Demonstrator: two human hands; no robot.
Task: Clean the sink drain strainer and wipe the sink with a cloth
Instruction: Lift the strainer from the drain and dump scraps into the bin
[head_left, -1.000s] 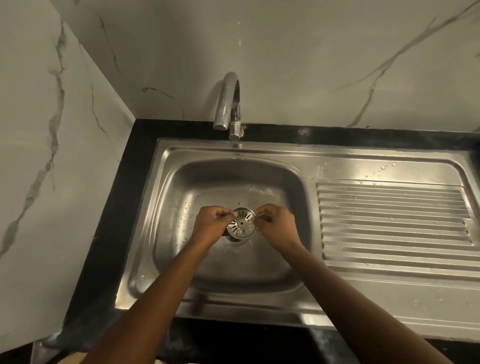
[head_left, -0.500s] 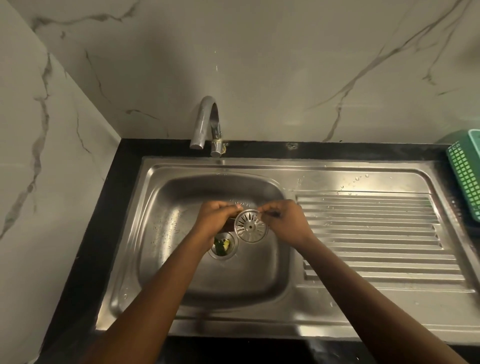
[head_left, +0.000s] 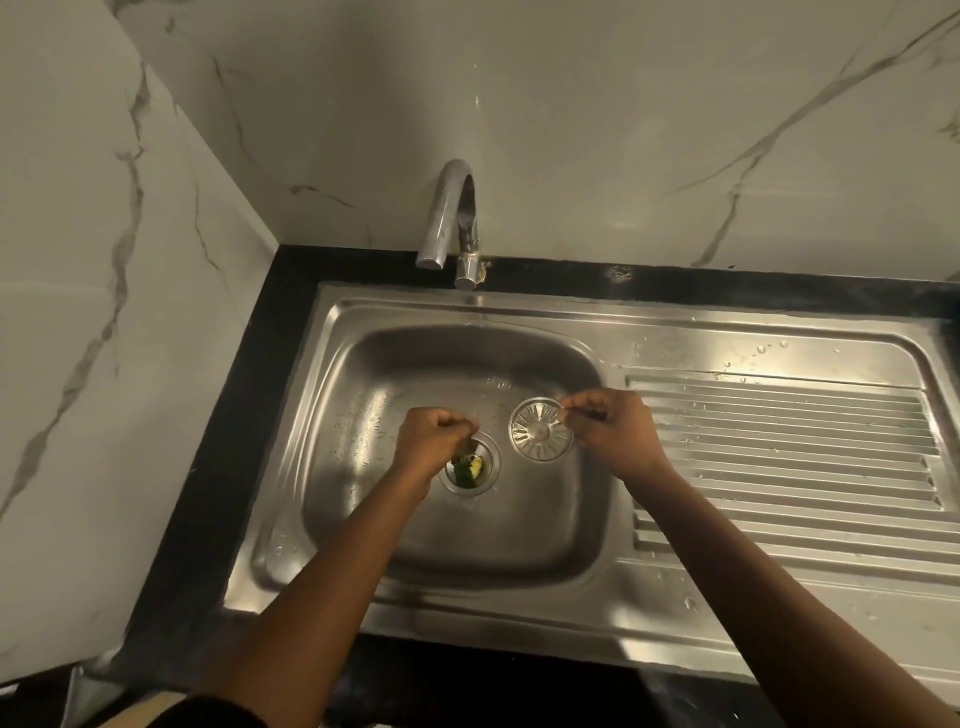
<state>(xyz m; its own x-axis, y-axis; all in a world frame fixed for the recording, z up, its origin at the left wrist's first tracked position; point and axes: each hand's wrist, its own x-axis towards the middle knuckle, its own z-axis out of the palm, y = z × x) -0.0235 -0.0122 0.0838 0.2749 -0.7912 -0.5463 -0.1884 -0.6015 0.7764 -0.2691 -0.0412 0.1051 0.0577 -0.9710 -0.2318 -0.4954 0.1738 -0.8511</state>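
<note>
The round metal drain strainer (head_left: 540, 429) hangs above the basin of the steel sink (head_left: 363, 525), right of the drain. My right hand (head_left: 610, 431) pinches its right rim. The open drain hole (head_left: 470, 469) shows green and yellow food scraps inside. My left hand (head_left: 434, 441) hovers over the drain's left edge with its fingers curled into a fist; nothing is visible in it. No cloth is in view.
A chrome tap (head_left: 452, 218) curves over the back of the basin. The ribbed drainboard (head_left: 779, 447) lies to the right with water drops on it. Black countertop (head_left: 234, 467) frames the sink; marble walls stand behind and to the left.
Both hands lifted the strainer out of the drain, exposing the scraps. The left hand has let go, and the right hand has carried the strainer to the right.
</note>
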